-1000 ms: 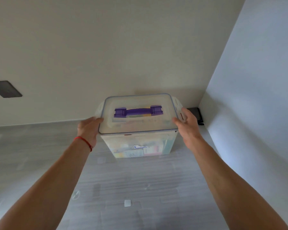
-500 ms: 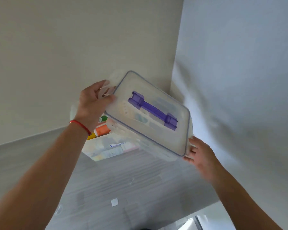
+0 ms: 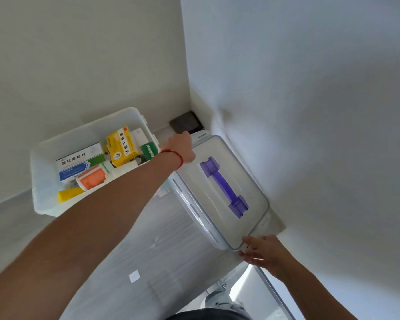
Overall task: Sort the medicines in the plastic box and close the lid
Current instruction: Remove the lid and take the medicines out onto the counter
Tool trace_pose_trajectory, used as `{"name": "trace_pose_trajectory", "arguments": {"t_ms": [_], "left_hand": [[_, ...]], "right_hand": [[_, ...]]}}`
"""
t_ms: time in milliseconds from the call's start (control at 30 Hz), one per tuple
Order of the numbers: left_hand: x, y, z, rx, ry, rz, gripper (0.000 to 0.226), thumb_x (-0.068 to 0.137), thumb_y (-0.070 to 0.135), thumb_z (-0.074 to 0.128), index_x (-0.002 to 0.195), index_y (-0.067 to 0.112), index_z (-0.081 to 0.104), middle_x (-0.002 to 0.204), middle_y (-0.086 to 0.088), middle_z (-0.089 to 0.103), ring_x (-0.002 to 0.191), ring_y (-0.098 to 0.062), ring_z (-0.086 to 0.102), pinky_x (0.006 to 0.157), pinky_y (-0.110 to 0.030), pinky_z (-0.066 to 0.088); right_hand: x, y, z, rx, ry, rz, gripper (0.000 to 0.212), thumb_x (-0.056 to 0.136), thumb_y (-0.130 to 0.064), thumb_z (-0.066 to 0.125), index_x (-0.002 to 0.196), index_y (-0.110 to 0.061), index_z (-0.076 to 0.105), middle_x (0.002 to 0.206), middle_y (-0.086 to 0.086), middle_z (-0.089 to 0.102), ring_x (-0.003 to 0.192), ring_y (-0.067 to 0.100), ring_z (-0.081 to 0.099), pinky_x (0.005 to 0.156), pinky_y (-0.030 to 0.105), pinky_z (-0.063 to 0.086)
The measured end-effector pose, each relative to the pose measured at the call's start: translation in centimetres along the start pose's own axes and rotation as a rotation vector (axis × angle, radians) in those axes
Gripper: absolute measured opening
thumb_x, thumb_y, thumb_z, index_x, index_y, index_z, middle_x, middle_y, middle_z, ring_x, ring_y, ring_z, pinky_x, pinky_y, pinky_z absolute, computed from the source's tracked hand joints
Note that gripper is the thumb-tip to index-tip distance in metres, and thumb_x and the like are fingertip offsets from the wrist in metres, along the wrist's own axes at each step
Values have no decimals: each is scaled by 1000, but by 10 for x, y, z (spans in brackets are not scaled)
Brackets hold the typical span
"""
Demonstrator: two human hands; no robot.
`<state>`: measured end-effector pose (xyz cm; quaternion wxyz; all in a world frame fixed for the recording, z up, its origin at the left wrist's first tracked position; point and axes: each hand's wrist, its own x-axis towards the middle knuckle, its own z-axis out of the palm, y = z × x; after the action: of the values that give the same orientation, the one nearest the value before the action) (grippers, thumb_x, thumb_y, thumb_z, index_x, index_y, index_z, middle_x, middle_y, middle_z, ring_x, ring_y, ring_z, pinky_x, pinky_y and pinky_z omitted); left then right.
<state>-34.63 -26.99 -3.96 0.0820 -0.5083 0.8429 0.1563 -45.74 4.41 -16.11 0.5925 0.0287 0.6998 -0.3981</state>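
- The plastic box [image 3: 42,181] stands open in the left middle of the frame on the grey worktop [image 3: 129,245], against the wall.
- Inside it lie a yellow medicine carton [image 3: 121,146], a blue-and-white carton [image 3: 79,162], a green carton [image 3: 149,151] and an orange-labelled bottle [image 3: 92,179].
- The lid [image 3: 231,225], with its purple handle [image 3: 223,187], sits right of centre, beside the box near the room corner.
- The left hand [image 3: 183,147], red string at the wrist, holds the lid's upper end; its grip is hidden, so I cannot tell.
- The right hand [image 3: 262,251] pinches the lid's lower corner, its grip pressed on the rim.
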Motion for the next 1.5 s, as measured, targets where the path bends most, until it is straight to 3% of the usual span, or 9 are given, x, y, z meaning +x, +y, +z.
{"name": "trace_pose_trajectory", "arguments": {"t_ms": [200,433,533,800,900,1000,1167,1333,1500], "left_hand": [[13,-15,51,-405,-199,-113,77,86,18,66,154,11,30,153,-17,40,138,-34,42,113,-39,39],[-59,-9,65,-621,-117,133,43,90,6,59,132,17,61,137,-1,60,120,-17,58,92,-9,43],[-106,-25,52,-661,17,222,36,91,1,56,121,17,68,120,5,69,105,-6,64,81,2,44],[-162,-148,-6,-398,767,121,21,82,-1,58,87,13,74,92,1,73,85,-15,66,76,-25,54],[-157,-204,-3,-242,678,-230,24,84,9,57,101,13,74,103,-10,72,100,-33,60,83,-40,53],[-162,-227,15,-106,552,-301,43,92,27,41,120,11,68,117,-17,68,111,-39,56,95,-47,47],[-156,-230,21,21,362,-331,49,96,33,28,132,18,57,125,-9,65,116,-30,54,106,-42,36],[-157,-229,26,59,339,-356,41,98,35,31,122,17,60,126,-7,63,118,-27,50,109,-39,32],[-149,-236,23,39,350,-345,43,98,35,31,128,19,57,136,-5,54,130,-25,40,114,-41,28]], "right_hand": [[18,12,16,-3,161,-29,22,78,5,81,91,16,68,87,32,69,83,45,72,91,62,57],[11,5,0,-621,110,-77,45,80,-53,76,82,-8,75,63,6,76,56,25,76,65,38,66],[9,-17,-7,-993,150,-174,50,93,-58,61,82,-10,69,55,-1,72,50,19,73,63,34,64],[-35,-97,116,-1000,16,-889,19,101,-37,58,100,-21,67,92,-7,74,81,8,71,78,31,60],[-59,-130,184,-906,-16,-1178,25,102,-36,55,108,-15,67,101,-7,72,90,5,68,79,19,54],[-66,-160,239,-904,-38,-1377,15,98,-14,62,110,-9,69,109,1,72,99,9,65,85,16,51],[-44,-199,305,-1247,47,-1286,29,97,-26,62,122,-12,67,122,8,69,114,27,64,97,41,50],[-20,-204,363,-1644,226,-1167,62,90,-56,60,131,-11,53,126,15,59,119,37,57,98,47,41],[4,-203,388,-1704,246,-1022,83,76,-54,77,136,-6,46,133,20,56,123,40,53,100,46,40]]}}
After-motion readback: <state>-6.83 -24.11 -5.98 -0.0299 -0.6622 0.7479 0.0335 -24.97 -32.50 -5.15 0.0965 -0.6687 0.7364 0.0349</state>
